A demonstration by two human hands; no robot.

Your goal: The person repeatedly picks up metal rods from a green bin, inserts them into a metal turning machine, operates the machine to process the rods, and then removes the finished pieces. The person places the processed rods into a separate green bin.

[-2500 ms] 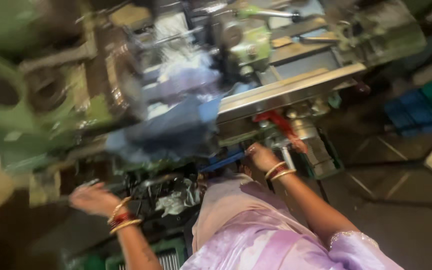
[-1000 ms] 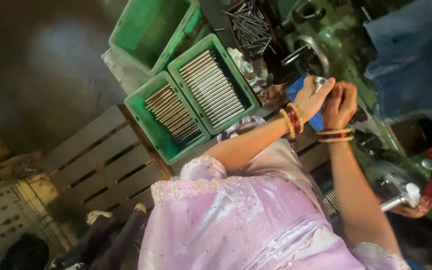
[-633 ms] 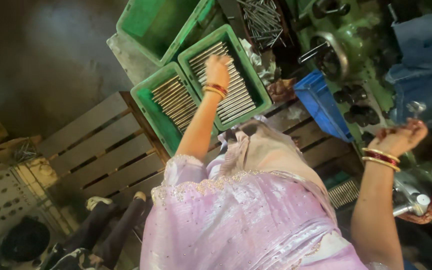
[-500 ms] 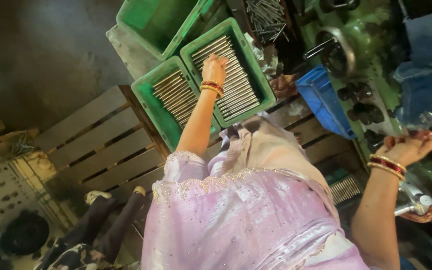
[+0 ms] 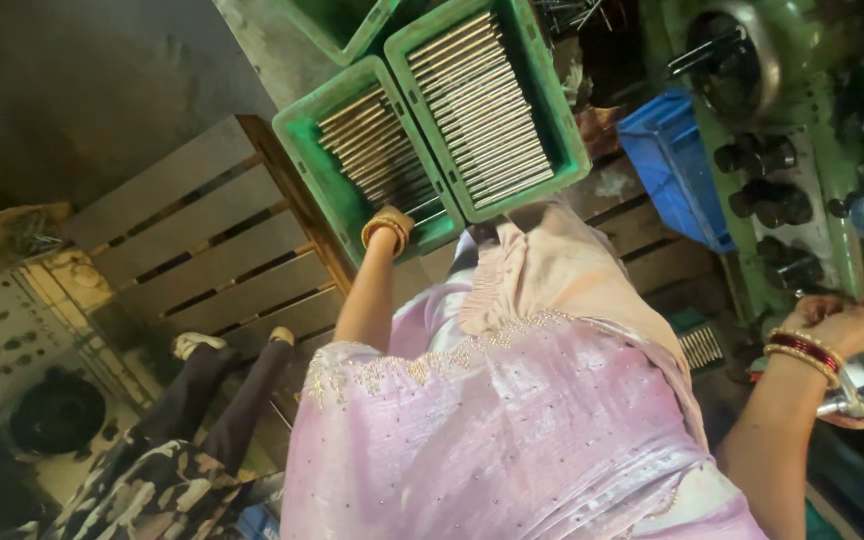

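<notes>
L hand point(image 5: 398, 222) now sits lower than 0.5 s ago: then it lay over the far-right green crate point(image 5: 487, 105) of steel rods point(image 5: 477, 110), now it's at the near edge of the near-left green crate point(image 5: 367, 165), wrist w/ gold bangles showing, fingers dipped toward that crate's rods point(image 5: 377, 155). Can't tell how far open it is or if it holds a rod; fingers are hidden behind the wrist. So the reach has shifted from one crate to its neighbour; looks like rod-picking is centred on the near-left crate at this pt.

R hand point(image 5: 842, 320) at far right, by the green machine point(image 5: 802, 170), loosely curled, fingers bent, thumb side up; nothing clearly held, a small metal part sits just below it. Little change there vs 0.5 s ago.

Both crates rest on a wooden pallet point(image 5: 202, 235). Blue bin point(image 5: 677, 160) lies between crates & machine. Another person's legs point(image 5: 212, 390) stand at near left.
</notes>
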